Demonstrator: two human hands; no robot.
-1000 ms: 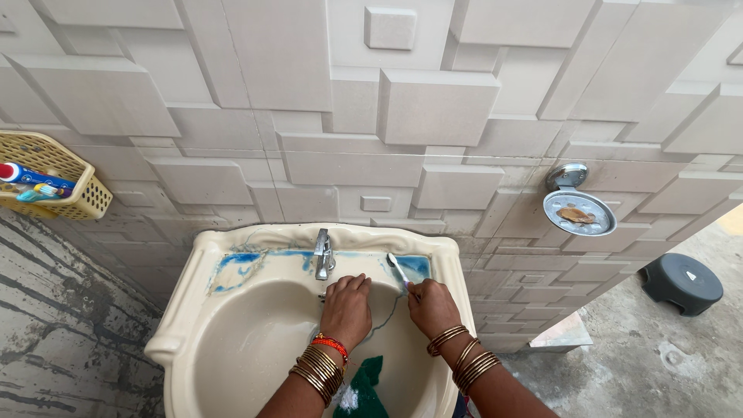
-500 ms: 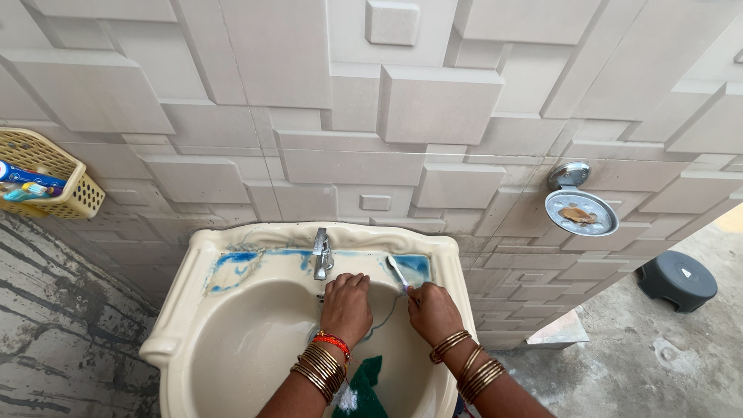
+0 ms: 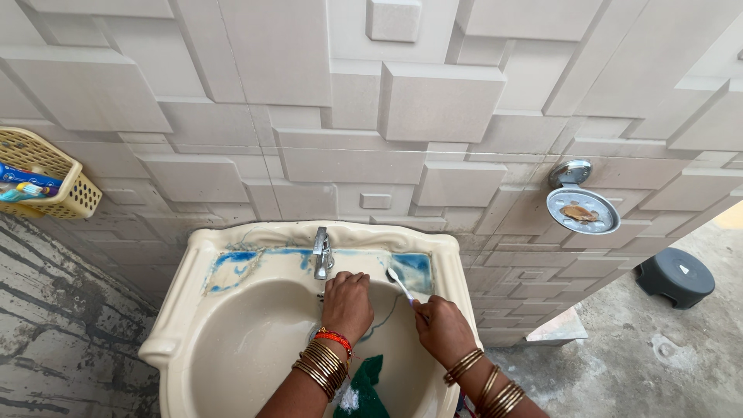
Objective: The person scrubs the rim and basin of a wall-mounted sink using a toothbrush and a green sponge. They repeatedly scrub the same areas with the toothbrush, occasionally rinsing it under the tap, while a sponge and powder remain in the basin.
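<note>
The toothbrush (image 3: 402, 285) is pinched in the right hand (image 3: 443, 329), with its head up by the back right of the sink (image 3: 232, 325). The left hand (image 3: 347, 303) rests curled inside the sink, just under the tap (image 3: 322, 254). A soap dish (image 3: 580, 209) hangs on the wall, right of the sink.

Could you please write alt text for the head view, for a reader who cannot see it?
Seen from above, a person's right hand holds a toothbrush over a cream sink, while the left hand rests just below the tap. On the tiled wall hang a yellow basket and a metal soap dish.
</note>
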